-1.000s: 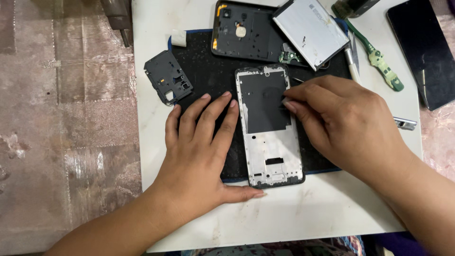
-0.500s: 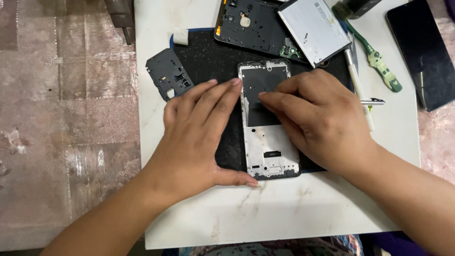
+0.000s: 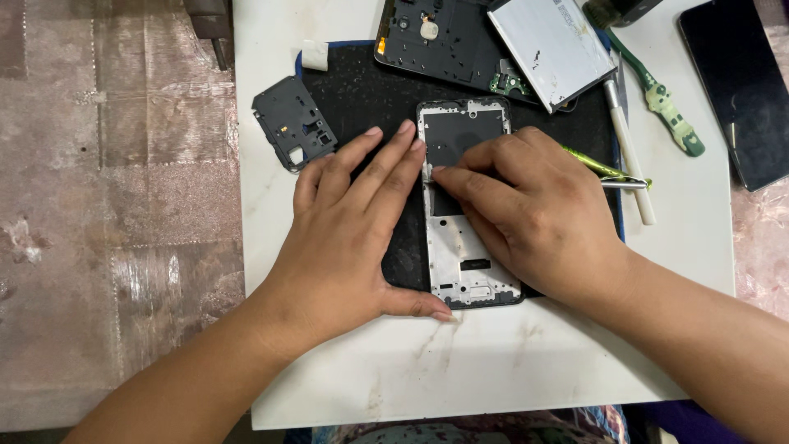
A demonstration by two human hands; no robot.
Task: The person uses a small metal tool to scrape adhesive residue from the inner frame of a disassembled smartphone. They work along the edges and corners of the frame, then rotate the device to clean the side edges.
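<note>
Silver phone frame [image 3: 464, 247] flat on black mat [image 3: 362, 90], near table front edge [image 3: 460, 386]. Left hand [image 3: 345, 238] spread flat beside it, thumb at its bottom corner. Right hand [image 3: 534, 218] curled, fingertips pressing frame's left rail. Bare white margin at front; grey cover plate [image 3: 292, 123] far left.

Phone repair bench, opened phone frame [image 3: 464, 205] on black work mat [image 3: 362, 90], loose back cover [image 3: 448, 37] (tools [image 3: 666, 107] alongside), white table [image 3: 493, 370]

Dark phone screen [image 3: 740, 90], table's right edge
</note>
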